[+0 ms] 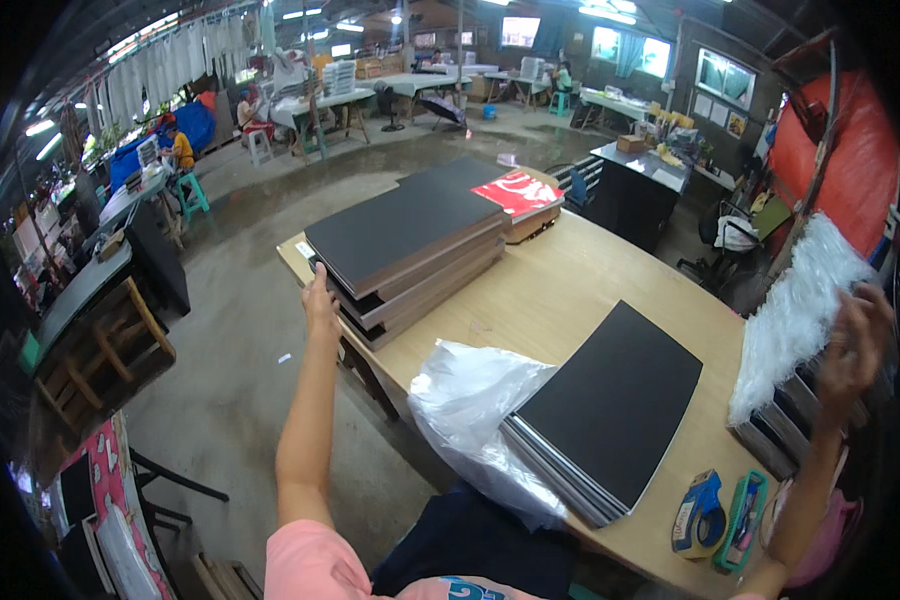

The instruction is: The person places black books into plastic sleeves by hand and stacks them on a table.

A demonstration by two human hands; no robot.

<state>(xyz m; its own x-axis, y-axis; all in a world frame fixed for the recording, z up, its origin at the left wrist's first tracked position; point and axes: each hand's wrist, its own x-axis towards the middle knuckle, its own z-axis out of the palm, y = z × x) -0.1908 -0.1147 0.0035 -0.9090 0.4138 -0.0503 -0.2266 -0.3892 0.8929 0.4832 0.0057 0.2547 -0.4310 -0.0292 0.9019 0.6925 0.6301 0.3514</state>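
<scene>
My left hand reaches out to the near corner of a tall stack of black-topped boards at the far left of the wooden table; its fingers touch the stack's edge. My right hand is raised at the right, holding a white fluffy plastic bundle above a row of dark boards. Before me lies a lower pile of black sheets, partly in a clear plastic bag.
A red-and-white flat item tops a small stack behind the boards. Two tape dispensers lie at the table's near right edge. A red cloth hangs at right. Other people work at distant tables. Wooden pallets and benches stand on the left floor.
</scene>
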